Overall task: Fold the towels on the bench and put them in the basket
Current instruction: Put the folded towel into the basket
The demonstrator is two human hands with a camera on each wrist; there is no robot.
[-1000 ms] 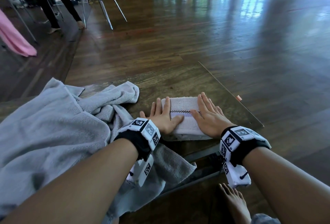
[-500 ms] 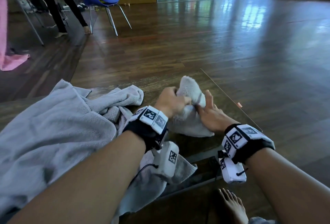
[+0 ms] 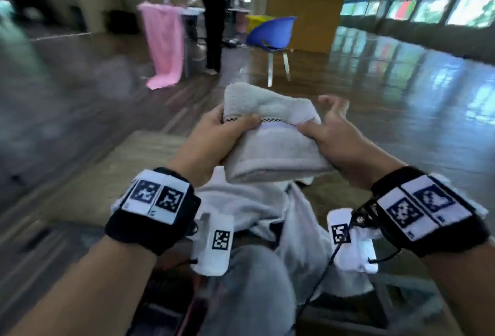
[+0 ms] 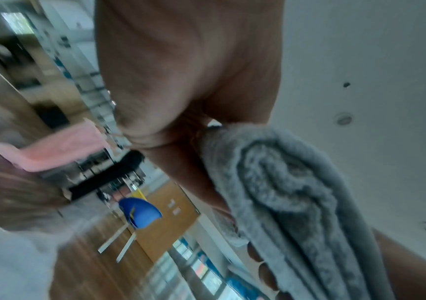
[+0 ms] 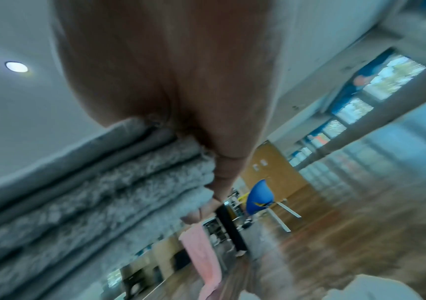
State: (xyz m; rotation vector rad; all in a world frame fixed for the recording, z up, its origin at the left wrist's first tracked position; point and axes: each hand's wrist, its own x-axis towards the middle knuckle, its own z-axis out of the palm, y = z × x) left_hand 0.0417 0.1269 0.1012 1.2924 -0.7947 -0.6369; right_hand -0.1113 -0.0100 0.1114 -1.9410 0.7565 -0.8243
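Head view: the left hand (image 3: 214,135) and right hand (image 3: 329,135) pinch the folded white towel (image 3: 270,148) by its ends, lifted above the bench (image 3: 128,164). Wrist views: stacked layers (image 4: 291,203) show; even pressure should keep them together. No basket is visible.
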